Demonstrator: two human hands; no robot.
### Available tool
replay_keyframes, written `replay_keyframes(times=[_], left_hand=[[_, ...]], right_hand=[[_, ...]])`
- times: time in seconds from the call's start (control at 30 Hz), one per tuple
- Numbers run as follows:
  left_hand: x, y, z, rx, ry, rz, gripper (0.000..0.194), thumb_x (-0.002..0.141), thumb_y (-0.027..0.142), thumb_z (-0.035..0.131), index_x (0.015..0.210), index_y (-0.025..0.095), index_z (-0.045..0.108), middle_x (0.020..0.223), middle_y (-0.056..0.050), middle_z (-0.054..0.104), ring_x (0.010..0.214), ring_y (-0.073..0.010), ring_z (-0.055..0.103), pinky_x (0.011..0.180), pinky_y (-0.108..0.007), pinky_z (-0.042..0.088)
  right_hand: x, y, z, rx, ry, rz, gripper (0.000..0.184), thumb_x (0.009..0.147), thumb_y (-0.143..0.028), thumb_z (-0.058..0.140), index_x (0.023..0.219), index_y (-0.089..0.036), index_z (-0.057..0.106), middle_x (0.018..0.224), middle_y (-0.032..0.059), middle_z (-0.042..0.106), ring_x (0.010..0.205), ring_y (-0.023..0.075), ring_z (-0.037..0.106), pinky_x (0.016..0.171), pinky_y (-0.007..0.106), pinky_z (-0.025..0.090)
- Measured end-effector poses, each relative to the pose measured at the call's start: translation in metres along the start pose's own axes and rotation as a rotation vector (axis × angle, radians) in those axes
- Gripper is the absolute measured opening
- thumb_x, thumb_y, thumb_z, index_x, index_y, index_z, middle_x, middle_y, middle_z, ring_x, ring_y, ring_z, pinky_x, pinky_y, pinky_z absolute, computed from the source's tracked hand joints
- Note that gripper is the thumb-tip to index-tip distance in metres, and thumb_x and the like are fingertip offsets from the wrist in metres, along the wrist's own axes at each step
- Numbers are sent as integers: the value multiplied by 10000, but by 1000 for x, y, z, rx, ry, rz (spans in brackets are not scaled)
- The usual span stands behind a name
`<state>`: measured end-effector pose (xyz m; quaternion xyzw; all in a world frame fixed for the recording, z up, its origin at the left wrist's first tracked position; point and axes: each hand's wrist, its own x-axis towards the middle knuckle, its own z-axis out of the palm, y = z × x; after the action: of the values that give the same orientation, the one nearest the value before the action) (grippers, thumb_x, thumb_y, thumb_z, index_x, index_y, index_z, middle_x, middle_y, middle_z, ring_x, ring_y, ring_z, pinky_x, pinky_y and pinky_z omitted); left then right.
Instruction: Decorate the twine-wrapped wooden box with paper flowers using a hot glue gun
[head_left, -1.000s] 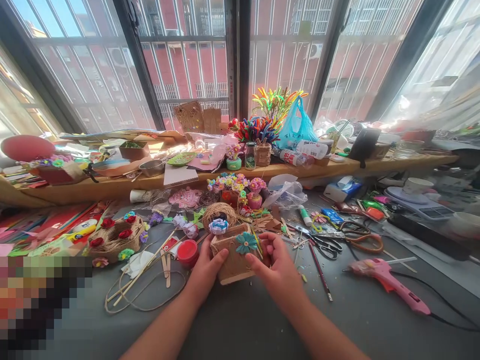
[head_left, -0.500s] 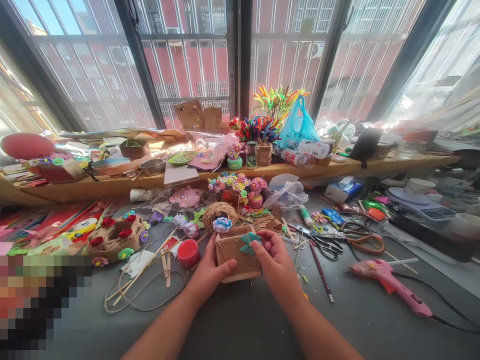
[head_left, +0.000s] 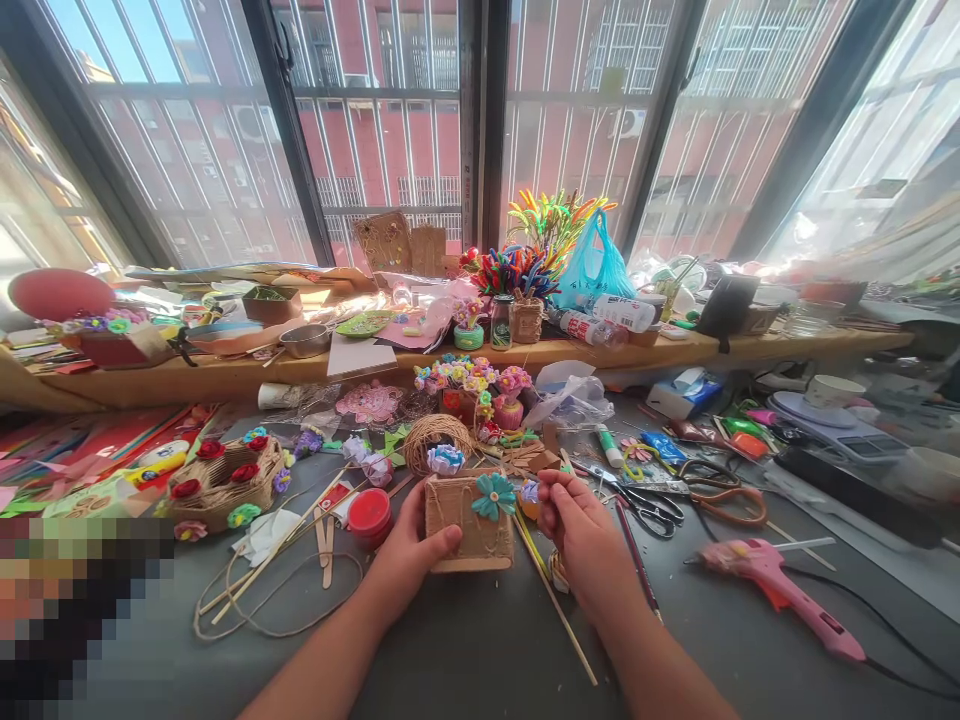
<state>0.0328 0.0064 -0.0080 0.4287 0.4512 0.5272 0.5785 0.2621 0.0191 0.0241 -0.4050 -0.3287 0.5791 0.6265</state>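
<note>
My left hand point(head_left: 412, 548) grips a small brown box point(head_left: 457, 525) by its left side, with the thumb across the front face. The box looks wrapped in twine or burlap and has a pale strip along its bottom edge. A teal flower point(head_left: 494, 497) sits on the upper right of that face. To the right of the box and apart from it is my right hand point(head_left: 577, 530), thumb and fingers pinched together; whatever may be between them is too small to make out. A blue-and-white paper flower point(head_left: 445, 460) shows just above the box's top edge.
A pink glue gun point(head_left: 780, 590) and scissors point(head_left: 649, 505) lie to the right. Thin sticks point(head_left: 559, 610) lie beside my right hand. On the left are a red tub point(head_left: 370, 514) and a twine basket with roses point(head_left: 225, 485). A twine coil point(head_left: 435, 440) lies behind the box.
My right hand has let go of the teal flower and moved right, away from the box. The flower stays on the face. The box has shifted slightly left in my left hand.
</note>
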Motion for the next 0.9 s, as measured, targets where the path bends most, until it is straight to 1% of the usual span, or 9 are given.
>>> replay_keyframes(times=[0.13,0.2,0.27,0.4,0.53,0.6,0.67,0.77,0.9], left_hand=[[-2,-1,-3,-2,-30,-19,1090,633,497,971,1556,268,438,1553,-173,594,1418,-446,567,1148,-562,496],[-5,1,-2,1,-75,-3,1151,607,486,986,1582,281,411,1595,-166,552,1451,-447,530,1154,-551,493],[-9,5,0,-7,-88,23,1133,617,488,982,1582,283,424,1611,-155,538,1476,-440,502,1167,-528,485],[-14,9,2,-27,-75,15,1093,657,500,957,1588,279,428,1582,-153,571,1446,-443,536,1145,-517,508],[-13,8,-3,63,-131,60,1198,637,465,975,1638,289,341,1648,-164,483,1491,-456,478,1153,-520,502],[-12,8,-5,178,-146,111,1276,592,392,1004,1658,291,309,1677,-163,438,1541,-461,401,1212,-532,437],[-13,8,-5,255,-174,129,1303,578,364,1010,1666,281,298,1679,-166,427,1562,-461,361,1256,-547,367],[-14,10,-4,240,-273,95,1280,608,439,986,1669,266,290,1668,-178,438,1546,-457,394,1249,-552,371],[-17,14,-2,273,-318,90,1285,594,444,990,1659,244,299,1641,-190,473,1533,-448,417,1249,-542,366]], right_hand=[[3,-6,-9,-70,9,-79,428,772,-550,880,1008,-224,732,804,6,701,599,142,547,569,288,452],[4,-5,-14,-109,14,-124,421,780,-578,875,953,-216,747,712,-20,650,552,124,503,529,273,396],[6,-2,-17,-124,28,-134,423,784,-594,867,952,-220,765,638,-49,571,535,119,459,506,266,345],[10,3,-17,-139,8,-106,476,835,-660,773,1024,-224,790,598,-48,520,555,153,474,523,284,376],[8,2,-14,-185,-11,-127,516,823,-651,791,1109,-221,778,646,-38,566,585,157,511,558,286,422],[6,1,-14,-221,-13,-155,535,804,-637,822,1139,-225,756,723,-21,629,600,155,540,575,289,448],[4,0,-15,-258,-19,-170,513,805,-647,818,1079,-218,760,750,-4,660,580,153,535,556,292,441],[5,1,-19,-316,-33,-172,492,817,-674,791,974,-207,796,677,-1,635,551,154,499,529,292,410],[8,1,-19,-371,-64,-181,565,864,-739,691,1034,-217,822,721,9,645,618,174,548,591,306,464]])
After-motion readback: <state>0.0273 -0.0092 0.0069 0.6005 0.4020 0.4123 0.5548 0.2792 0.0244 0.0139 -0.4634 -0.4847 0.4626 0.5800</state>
